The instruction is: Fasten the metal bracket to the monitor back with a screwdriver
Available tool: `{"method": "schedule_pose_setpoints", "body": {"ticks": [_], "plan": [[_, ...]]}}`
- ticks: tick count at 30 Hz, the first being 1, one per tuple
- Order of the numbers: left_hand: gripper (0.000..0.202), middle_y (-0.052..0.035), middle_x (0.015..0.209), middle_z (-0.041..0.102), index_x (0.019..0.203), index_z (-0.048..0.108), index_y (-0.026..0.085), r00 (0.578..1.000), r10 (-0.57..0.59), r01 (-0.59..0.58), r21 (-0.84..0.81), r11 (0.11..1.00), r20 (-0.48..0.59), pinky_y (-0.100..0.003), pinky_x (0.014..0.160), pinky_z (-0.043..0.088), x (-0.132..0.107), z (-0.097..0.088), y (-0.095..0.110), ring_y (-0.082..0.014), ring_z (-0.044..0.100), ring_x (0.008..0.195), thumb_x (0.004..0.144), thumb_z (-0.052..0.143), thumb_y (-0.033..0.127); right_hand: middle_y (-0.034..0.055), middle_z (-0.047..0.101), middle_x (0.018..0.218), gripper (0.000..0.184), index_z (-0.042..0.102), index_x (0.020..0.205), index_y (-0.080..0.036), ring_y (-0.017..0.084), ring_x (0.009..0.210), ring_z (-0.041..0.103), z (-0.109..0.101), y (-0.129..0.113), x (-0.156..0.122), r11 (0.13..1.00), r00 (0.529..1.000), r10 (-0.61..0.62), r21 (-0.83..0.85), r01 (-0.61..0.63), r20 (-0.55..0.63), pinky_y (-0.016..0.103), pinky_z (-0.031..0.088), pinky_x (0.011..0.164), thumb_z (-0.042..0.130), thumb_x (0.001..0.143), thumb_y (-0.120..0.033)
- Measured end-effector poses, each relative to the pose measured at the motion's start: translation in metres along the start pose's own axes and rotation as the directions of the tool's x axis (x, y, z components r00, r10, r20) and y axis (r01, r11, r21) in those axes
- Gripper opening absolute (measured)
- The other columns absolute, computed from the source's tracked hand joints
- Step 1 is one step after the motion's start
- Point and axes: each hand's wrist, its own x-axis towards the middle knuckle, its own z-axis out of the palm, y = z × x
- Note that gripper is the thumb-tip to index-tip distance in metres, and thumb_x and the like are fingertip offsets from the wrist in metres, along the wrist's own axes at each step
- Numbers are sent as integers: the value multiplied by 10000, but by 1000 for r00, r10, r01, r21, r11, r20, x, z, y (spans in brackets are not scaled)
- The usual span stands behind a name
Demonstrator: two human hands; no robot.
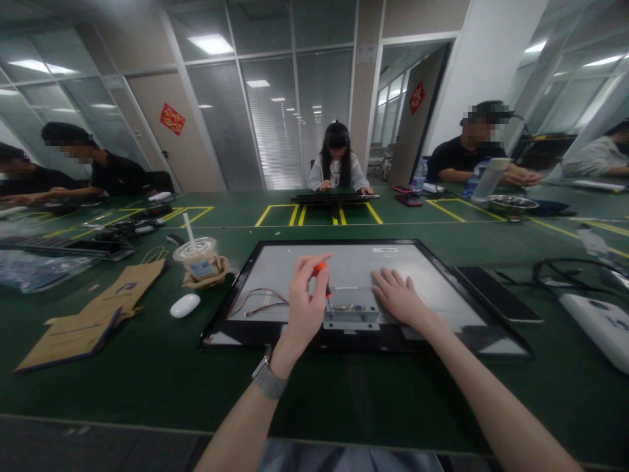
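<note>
A flat display panel [275, 262] with a black frame lies back side up on the table before me. My left hand [309, 288] is closed around an orange-handled screwdriver [321, 267], its shaft pointing down to the left end of a metal bracket [351, 320]. Connectors sit along that bracket near the panel's front edge. Spread flat on the panel's pale back, my right hand [399, 296] rests to the right of the bracket with its fingers apart. Loose thin wires [260, 300] trail over the panel's left part.
Left of the panel are a drink cup [196, 255] with a straw, a white earbud case [185, 305] and a brown paper bag [105, 308]. On the right lie a black phone [496, 292], cables and a white device [597, 328]. Several people sit around the table.
</note>
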Motion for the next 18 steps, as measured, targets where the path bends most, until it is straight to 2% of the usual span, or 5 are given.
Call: {"method": "schedule_pose_setpoints", "body": {"ticks": [4, 10, 13, 16, 18], "plan": [[294, -77, 1011, 664, 1168, 660, 204, 998, -33, 37, -84, 996, 46, -308, 833, 536, 0, 0, 1, -169, 641, 900, 1035, 407, 271, 197, 369, 1602, 591, 382, 1557, -170, 390, 1448, 341, 1, 0, 1, 1000, 1000, -9, 0, 9, -4, 658, 309, 1110, 195, 1024, -343], [156, -54, 951, 540, 948, 749, 215, 999, 18, -18, 0, 1000, -34, -269, 767, 520, 1, 0, -1, -164, 582, 877, 939, 629, 313, 195, 360, 1607, 580, 367, 1564, -162, 383, 1458, 330, -3, -2, -1, 1000, 1000, 7, -13, -7, 9, 647, 297, 1124, 215, 1030, -332], [224, -45, 924, 559, 1014, 731, 204, 999, -27, 26, -27, 999, -28, -247, 685, 506, 3, -1, 2, -135, 568, 765, 986, 544, 324, 189, 348, 1614, 582, 350, 1572, -160, 384, 1466, 317, -6, -3, -2, 1000, 1000, 8, -13, -7, 27, 639, 299, 1127, 197, 1038, -337], [298, -60, 920, 630, 1049, 705, 183, 998, -59, 58, -97, 994, -14, -266, 747, 517, 3, -1, 3, -157, 612, 831, 1027, 447, 330, 190, 346, 1615, 582, 355, 1569, -158, 385, 1463, 322, -5, -3, -1, 1000, 1000, 12, -18, -12, 29, 638, 297, 1127, 195, 1041, -343], [276, -65, 955, 627, 1012, 716, 182, 998, -63, 60, -112, 992, -19, -263, 757, 517, 4, -1, 1, -157, 611, 852, 1012, 487, 337, 197, 352, 1610, 580, 362, 1566, -154, 385, 1464, 320, -4, -2, -1, 1000, 1000, 14, -16, -14, 23, 641, 293, 1127, 203, 1040, -341]]}}
